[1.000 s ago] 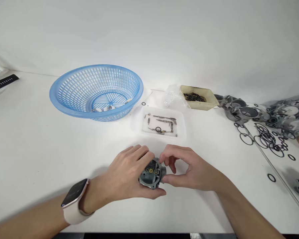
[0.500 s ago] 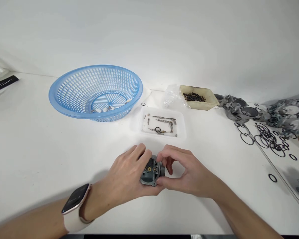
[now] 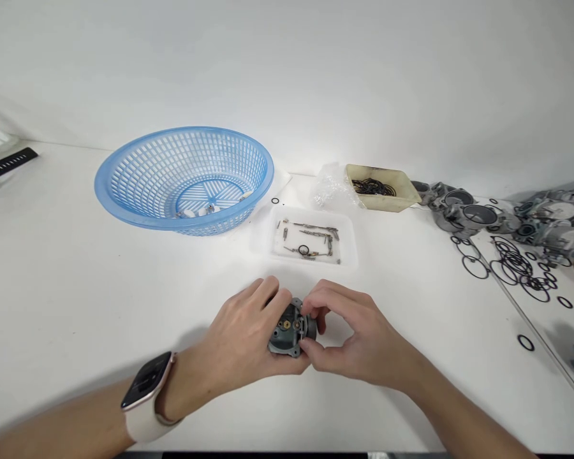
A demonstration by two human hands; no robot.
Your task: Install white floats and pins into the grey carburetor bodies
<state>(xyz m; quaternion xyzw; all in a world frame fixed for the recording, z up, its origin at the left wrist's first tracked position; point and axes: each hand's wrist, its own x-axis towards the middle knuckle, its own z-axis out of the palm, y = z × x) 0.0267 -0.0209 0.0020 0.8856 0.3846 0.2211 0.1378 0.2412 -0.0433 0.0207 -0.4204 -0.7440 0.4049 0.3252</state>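
A grey metal carburetor body (image 3: 286, 338) with small brass parts inside sits low in the middle of the view, its open side facing up. My left hand (image 3: 251, 331) is wrapped round its left side and holds it. At its right edge, the thumb and index finger of my right hand (image 3: 347, 328) press on a small part near the rim; the fingertips hide most of that part. Beyond my hands lies a white tray (image 3: 349, 245) with thin metal pieces (image 3: 316, 227) and a black ring (image 3: 303, 250) in it.
A blue basket (image 3: 103, 185) with a few small items stands at the back left. Behind the tray are bubble wrap (image 3: 333, 186) and a cream box (image 3: 397, 202) of black rings. Metal carburetors (image 3: 463, 213) and loose O-rings (image 3: 514, 261) lie at the right, a black strap (image 3: 9, 164) far left.
My right thumb has shifted slightly on the body's right edge, and the hand's curled fingers have drawn in a little. My left hand keeps its hold.
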